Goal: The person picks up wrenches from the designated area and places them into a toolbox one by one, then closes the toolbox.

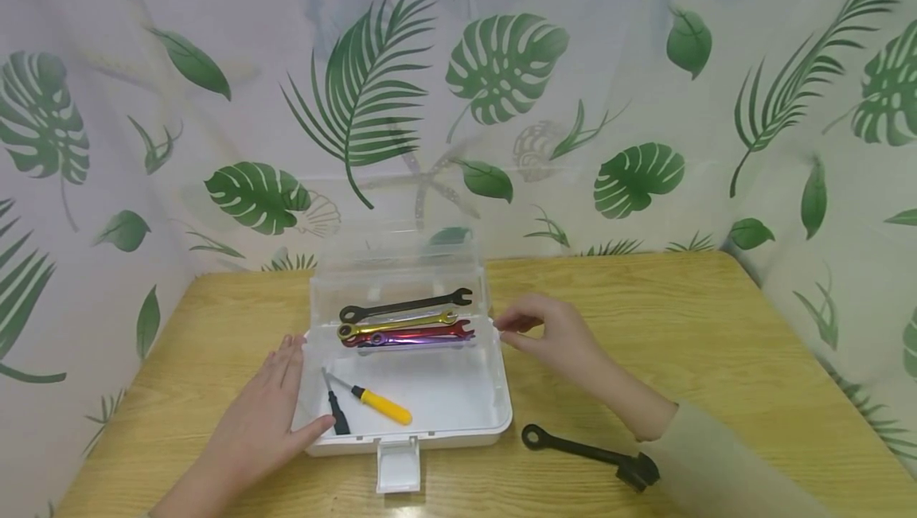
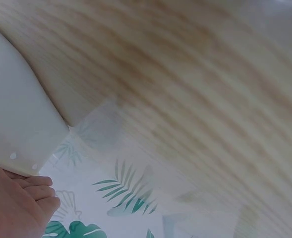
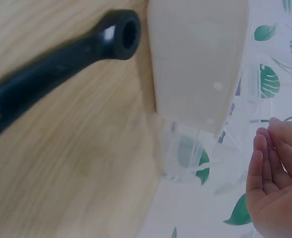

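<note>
A white toolbox (image 1: 458,437) stands with its clear lid (image 1: 401,251) raised. Inside, a clear tray (image 1: 430,345) bears several ratchet wrenches (image 1: 411,333) in black, yellow, red and purple. On the white floor before it lie a yellow-handled screwdriver (image 1: 387,407) and a black-handled screwdriver (image 1: 338,414). My left hand (image 1: 261,407) rests along the box's left side, fingers extended, thumb over the front left rim. With thumb and fingertips together, my right hand (image 1: 548,335) pinches at the tray's right end; in the right wrist view this hand (image 3: 277,173) is beside the clear plastic.
A black ratchet wrench (image 1: 573,446) with a bulky dark end lies right of the box, close to my right sleeve (image 1: 716,462). The front latch (image 1: 398,466) hangs down. Behind the wooden table (image 1: 616,287) is a leaf-patterned cloth (image 1: 516,184).
</note>
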`<state>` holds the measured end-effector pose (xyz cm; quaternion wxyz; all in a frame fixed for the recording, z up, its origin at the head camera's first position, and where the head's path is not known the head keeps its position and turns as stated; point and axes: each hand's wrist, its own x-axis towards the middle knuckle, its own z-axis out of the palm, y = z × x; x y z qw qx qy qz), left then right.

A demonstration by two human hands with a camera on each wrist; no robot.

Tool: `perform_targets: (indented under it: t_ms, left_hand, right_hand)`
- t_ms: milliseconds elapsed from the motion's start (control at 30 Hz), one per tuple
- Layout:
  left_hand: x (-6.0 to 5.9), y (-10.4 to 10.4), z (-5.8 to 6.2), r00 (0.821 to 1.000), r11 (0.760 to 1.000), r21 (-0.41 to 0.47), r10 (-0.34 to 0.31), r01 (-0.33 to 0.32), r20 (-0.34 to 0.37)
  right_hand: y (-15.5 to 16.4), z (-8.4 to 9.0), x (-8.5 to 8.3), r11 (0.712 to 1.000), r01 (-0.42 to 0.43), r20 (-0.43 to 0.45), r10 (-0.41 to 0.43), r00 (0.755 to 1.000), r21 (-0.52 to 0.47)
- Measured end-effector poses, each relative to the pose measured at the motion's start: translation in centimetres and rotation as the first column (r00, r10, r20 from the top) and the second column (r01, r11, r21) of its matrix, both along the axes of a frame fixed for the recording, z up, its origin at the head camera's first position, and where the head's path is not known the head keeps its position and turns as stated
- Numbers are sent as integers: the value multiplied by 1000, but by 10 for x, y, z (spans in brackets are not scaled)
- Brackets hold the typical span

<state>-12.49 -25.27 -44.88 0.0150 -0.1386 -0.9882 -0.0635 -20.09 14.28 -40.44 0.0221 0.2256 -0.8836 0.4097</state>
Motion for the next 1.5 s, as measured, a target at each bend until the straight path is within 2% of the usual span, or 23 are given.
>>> perform_targets:
  t_ms: [200,633,967,1433,1500]
  left_hand:
    - [0,0,0,1000,1000,6,4,-4,11]
    - [0,0,-2,1000,1000,12,2,-3,9]
    - [1,-1,-3,1000,1000,18,0,0,8]
    - [1,-1,-4,1000,1000,9,-5,5,-1]
    - [1,-1,-3,1000,1000,9,-4,4,0]
  right_hand:
    - [15,-4,7,1000,29,10,-29,1000,5]
    - [47,-13,24,999,33,15,-32,999,-24]
    - [73,-22,37,994,106,40,-106,994,-12]
    - [101,-34,54,989,144,94,-140,986,-31]
    - [103,-37,56,988,151,123,-146,982,-33]
